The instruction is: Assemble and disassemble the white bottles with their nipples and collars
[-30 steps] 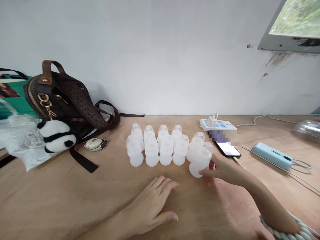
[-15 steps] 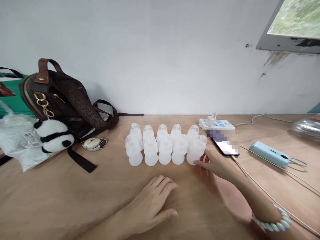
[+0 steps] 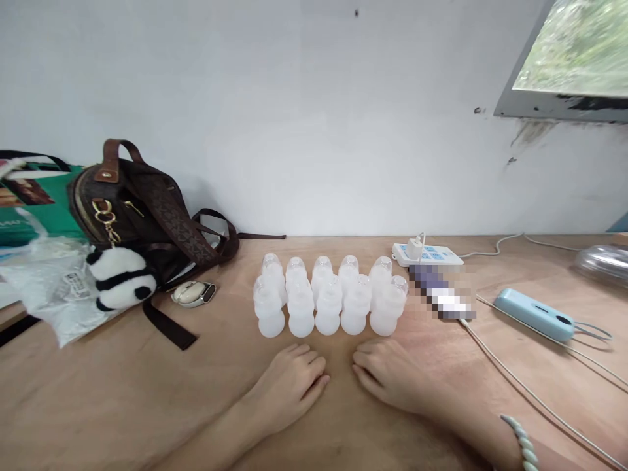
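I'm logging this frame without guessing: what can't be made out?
Head view:
Device by the power strip: pixelated over.
Back bottles: lower halves hidden by the front bottles.
Clear dome: cut off by the right edge.
Green bag: cut by the left edge, partly behind the backpack.

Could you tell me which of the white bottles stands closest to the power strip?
The rightmost bottle of the back row: the power strip lies just to its right, and every other one stands farther left or in front.
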Demonstrator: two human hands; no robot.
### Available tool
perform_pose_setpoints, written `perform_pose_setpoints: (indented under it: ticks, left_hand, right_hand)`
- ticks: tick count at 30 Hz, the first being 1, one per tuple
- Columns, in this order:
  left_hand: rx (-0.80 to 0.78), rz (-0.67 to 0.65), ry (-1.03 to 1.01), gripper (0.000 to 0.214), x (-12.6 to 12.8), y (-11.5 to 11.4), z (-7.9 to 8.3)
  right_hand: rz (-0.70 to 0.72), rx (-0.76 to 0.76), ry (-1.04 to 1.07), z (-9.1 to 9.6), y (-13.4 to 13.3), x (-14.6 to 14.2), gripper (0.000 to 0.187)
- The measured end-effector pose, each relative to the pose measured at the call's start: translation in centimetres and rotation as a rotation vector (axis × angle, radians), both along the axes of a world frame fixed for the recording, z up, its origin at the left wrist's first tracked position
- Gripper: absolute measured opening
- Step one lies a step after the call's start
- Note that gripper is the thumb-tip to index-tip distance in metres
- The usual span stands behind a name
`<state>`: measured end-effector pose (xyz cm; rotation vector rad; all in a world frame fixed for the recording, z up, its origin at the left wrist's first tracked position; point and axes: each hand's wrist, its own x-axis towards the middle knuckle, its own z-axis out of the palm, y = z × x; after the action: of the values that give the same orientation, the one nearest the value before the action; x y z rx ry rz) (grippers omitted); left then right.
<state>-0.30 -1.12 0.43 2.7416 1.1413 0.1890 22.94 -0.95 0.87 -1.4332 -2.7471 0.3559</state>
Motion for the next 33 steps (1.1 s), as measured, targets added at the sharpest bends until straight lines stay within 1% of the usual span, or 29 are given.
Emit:
perform_pose_setpoints:
  ticks: [3, 5, 11, 20, 33]
  left_hand:
    - [0.0, -0.012, 0.001, 0.024, 0.1, 0.1, -0.1]
    - [-0.011, -0.005, -0.007, 0.024, 0.1, 0.2, -0.2]
    - [-0.059, 0.033, -0.054, 0.027, 0.1, 0.3, -0.1]
    - [-0.088, 0.022, -0.081, 0.027, -0.1, 0.2, 0.3]
    - [-0.045, 0.004, -0.094, 0.025, -0.2, -0.1, 0.2]
  right_hand:
    - [0.153, 0.036, 0.011, -0.5, 0.2, -1.4, 0.02]
    - [0.201, 0.056, 0.011, -0.8, 0.4, -1.6, 0.021]
    - [0.181, 0.104, 0.03, -1.2, 0.6, -1.3, 0.025]
    - [0.175, 0.093, 0.037, -0.4, 0.8, -1.0, 0.024]
    - [0.176, 0.079, 0.036, 0.1, 0.7, -1.0, 0.025]
